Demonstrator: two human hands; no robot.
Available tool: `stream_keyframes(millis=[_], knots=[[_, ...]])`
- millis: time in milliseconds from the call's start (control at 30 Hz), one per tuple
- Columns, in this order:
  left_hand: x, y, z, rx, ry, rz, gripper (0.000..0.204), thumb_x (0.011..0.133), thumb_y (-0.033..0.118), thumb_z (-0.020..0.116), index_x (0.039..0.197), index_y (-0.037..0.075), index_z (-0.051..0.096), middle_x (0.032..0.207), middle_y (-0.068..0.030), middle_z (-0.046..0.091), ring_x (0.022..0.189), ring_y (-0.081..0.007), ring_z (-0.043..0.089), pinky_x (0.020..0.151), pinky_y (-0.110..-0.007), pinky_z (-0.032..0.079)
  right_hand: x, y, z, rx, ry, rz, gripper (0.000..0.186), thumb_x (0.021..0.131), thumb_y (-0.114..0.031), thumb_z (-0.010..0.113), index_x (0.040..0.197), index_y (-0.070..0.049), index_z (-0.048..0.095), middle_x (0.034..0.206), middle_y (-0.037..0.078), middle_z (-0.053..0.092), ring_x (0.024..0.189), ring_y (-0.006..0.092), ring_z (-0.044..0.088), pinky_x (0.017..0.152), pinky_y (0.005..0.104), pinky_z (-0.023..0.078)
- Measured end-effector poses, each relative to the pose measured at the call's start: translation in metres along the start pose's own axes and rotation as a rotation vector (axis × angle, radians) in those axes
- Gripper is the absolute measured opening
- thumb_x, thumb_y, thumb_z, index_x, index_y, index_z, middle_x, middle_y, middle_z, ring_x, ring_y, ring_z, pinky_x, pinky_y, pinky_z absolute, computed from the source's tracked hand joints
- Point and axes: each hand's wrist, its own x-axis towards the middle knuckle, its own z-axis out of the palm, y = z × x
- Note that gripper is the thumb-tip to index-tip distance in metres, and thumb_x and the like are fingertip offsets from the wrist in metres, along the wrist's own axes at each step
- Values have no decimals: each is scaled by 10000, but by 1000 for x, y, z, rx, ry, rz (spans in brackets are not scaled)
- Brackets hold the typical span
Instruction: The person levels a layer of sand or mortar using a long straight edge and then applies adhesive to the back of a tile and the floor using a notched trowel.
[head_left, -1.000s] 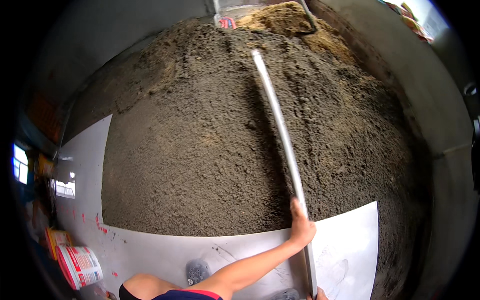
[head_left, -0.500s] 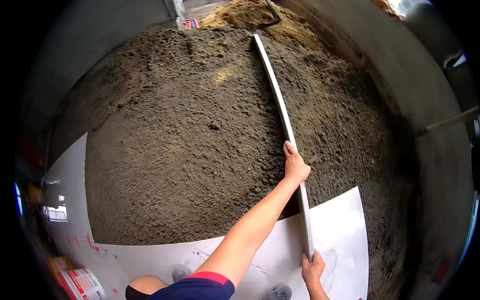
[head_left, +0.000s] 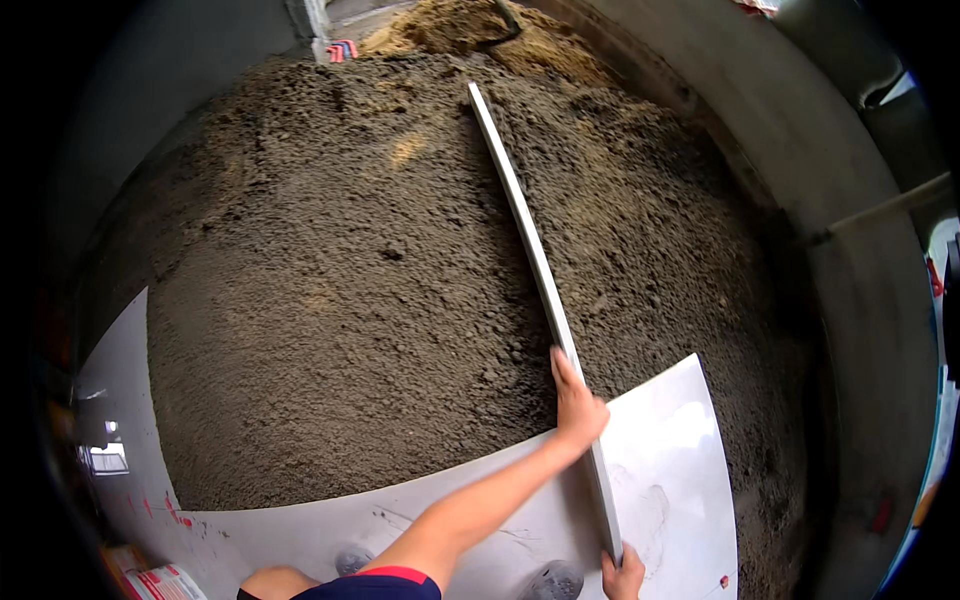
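Observation:
A long, straight pale metal bar (head_left: 524,222), like a screeding straightedge, lies across a bed of rough grey-brown mortar (head_left: 330,290). My left hand (head_left: 580,405) is closed around the bar, just past the edge of the white sheet. The left thumb or a finger stretches along the bar's side. Close to me, my right hand (head_left: 623,576) grips the near end, partly cut off by the lower picture edge. The bar's far tip points toward a sand heap at the back. Some loose crumbs of mortar lie along its left side.
Under my feet lies a white glossy sheet (head_left: 290,535), and grey shoes (head_left: 556,582) stand on it. A yellowish sand heap (head_left: 430,28) and red and blue pipe ends (head_left: 341,50) are at the back. Walls rise on both sides. A printed packet (head_left: 165,583) lies lower left.
The bar has been drawn back toward me, and both hands have come nearer with it. My left hand is now lower, close to the sheet's edge. The whole view has shifted slightly.

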Motion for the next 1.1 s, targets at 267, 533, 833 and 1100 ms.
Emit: stream_keyframes(millis=[267,533,833,1100], knots=[[118,102,-64,85,-412,-296,1032,753,-35,582,1511,-95,-116,1604,-328,-48,1463,-452,223,1175,-358,315,94,-45,16,-30,56,-55,327,821,-226,732,1039,6,656,844,215,653,717,419,619,660,466,500],[-45,35,9,-73,-150,-11,961,743,-81,496,1468,-161,-130,1562,-378,-86,1484,-510,-28,1236,-489,82,-55,47,-10,-72,-38,71,479,886,-364,729,1102,53,631,770,231,610,677,386,580,635,484,464],[112,85,-27,111,-395,-198,996,749,-47,564,1500,-135,-83,1592,-343,-38,1508,-440,28,1240,-373,146,81,-59,7,7,-27,57,294,827,-247,731,973,-3,655,773,212,631,702,417,613,650,454,490],[6,33,32,61,-273,41,956,752,-46,512,1450,-201,-121,1541,-425,-92,1479,-524,-35,1240,-458,85,-20,24,5,-14,82,-12,382,885,-306,737,916,51,605,634,192,513,553,319,403,535,460,389]])
